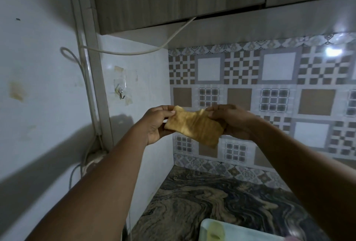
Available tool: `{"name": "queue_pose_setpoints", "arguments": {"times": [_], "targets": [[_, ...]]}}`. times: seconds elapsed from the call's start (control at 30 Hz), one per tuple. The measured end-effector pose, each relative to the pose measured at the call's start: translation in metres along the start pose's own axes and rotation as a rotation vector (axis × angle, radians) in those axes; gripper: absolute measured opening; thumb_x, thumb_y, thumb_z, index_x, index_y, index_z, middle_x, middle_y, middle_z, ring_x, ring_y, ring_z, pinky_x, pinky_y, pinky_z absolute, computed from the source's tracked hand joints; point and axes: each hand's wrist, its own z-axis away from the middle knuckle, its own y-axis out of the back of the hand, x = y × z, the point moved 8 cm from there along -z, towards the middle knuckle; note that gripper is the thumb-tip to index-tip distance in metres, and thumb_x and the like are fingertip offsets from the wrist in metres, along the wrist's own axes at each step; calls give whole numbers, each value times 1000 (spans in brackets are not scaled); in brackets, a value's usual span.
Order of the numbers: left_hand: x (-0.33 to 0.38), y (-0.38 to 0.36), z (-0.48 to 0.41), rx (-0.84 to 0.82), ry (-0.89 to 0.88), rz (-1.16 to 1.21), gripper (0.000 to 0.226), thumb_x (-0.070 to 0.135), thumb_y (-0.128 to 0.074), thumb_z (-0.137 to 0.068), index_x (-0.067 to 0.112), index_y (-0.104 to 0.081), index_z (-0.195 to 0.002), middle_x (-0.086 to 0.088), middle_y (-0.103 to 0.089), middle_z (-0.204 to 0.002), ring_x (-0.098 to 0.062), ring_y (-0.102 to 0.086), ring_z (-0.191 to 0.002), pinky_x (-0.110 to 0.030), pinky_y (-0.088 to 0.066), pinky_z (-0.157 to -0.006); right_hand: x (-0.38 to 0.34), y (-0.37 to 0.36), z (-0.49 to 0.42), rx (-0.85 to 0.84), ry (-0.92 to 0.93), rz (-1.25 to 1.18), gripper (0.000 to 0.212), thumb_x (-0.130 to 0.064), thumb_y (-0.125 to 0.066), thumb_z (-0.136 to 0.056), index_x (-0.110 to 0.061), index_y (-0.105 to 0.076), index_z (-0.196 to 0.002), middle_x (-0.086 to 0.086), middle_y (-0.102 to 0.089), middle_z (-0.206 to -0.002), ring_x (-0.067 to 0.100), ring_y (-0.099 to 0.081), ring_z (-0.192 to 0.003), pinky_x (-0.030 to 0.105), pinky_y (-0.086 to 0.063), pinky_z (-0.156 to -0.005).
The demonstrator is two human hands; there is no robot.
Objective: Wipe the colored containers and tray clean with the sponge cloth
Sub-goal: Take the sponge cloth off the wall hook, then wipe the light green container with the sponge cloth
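Head view, nearest first: one pale tray (208, 229) shows only its corner at the bottom edge, far below the fingers, resting on the marbled bench (192, 198). A yellowish patch sits inside that corner; what it is cannot be told. No more of the tray's load is in frame.

Two bare forearms rise from the lower corners toward the middle. The left hand (156, 125) has its fingers (169, 112) pinched together on the upper left corner of one yellow-brown sponge cloth (194, 125), thumb on the near face. The right hand (233, 122) has its fingers (217, 111) clamped on the upper right corner of the same cloth. The cloth hangs stretched between the two sets of fingers, its lower edge drooping just under them, in the air well above the bench.

Behind the fingers stands the patterned tile wall (269, 90). Left of the fingers, on the plain wall, is one small hook (121, 94) under clear tape. Above the fingers one white cable (134, 53) sags beneath one wooden cabinet (173, 0).
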Motion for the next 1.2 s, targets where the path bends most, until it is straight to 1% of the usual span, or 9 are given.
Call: {"name": "queue_pose_setpoints", "arguments": {"times": [0.17,0.33,0.57,0.7,0.8,0.87,1.03,1.1,1.2], "targets": [[-8,-38,19,-44,-6,-82,17,11,-60,-97,17,-70,-109,-6,-68,-96,-20,-65,-80,-31,-58,-61,17,11,40,-114,-102,-26,35,-16,-72,-86,1,-69,-116,16,-69,-105,25,-66,-89,35,-59,-73],[-18,-65,39,-34,-5,-113,23,12,-66,-93,19,-69,-116,-8,-71,-94,-22,-66,-81,-35,-57,-73,33,12,73,-173,-104,-140,4,-11,-67,-90,-13,-64,-88,10,-64,-90,22,-60,-76,30,-53,-62],[-57,-101,68,-30,90,-46,29,16,-67,-93,15,-59,-121,-12,-71,-96,-20,-69,-74,-34,-58,-61,58,30,120,-50,-98,-174,21,-6,-62,-95,-18,-63,-112,21,-61,-107,29,-65,-77,34,-58,-51],[-92,-132,95,-168,214,25,19,27,-63,-96,15,-60,-109,-13,-71,-89,-23,-69,-73,-38,-59,-72,62,48,138,60,12,-258,17,-2,-53,-99,-9,-67,-106,16,-62,-105,23,-64,-83,34,-59,-64],[-113,-142,102,-256,274,26,50,31,-69,-90,25,-49,-135,-17,-64,-123,-31,-71,-86,-41,-59,-70,65,58,147,93,27,-304,23,0,-53,-98,4,-65,-118,13,-63,-102,20,-65,-82,29,-59,-65],[-123,-152,107,-290,283,15,60,28,-70,-90,32,-41,-142,-13,-58,-131,-31,-70,-94,-40,-59,-70,69,63,154,78,14,-318,26,-1,-56,-97,4,-63,-122,16,-64,-104,22,-66,-80,30,-59,-65],[-128,-170,109,-232,185,39,39,8,-67,-91,21,-61,-127,-18,-65,-120,-33,-64,-96,-41,-54,-79,81,77,164,71,-35,-253,28,2,-62,-91,-1,-64,-119,20,-67,-107,29,-66,-87,38,-57,-72],[-126,-167,105,-172,113,-67,27,6,-71,-88,17,-70,-113,-17,-69,-113,-29,-66,-94,-42,-56,-82,86,85,167,82,-60,-144,32,3,-68,-86,2,-66,-118,22,-68,-111,32,-67,-91,41,-58,-75],[-118,-163,102,-126,-31,-462,25,13,-82,-80,18,-75,-103,-6,-75,-103,-20,-71,-94,-38,-59,-87,92,96,171,146,-74,132,31,6,-72,-83,2,-70,-114,22,-71,-106,29,-70,-90,33,-61,-75]]}}
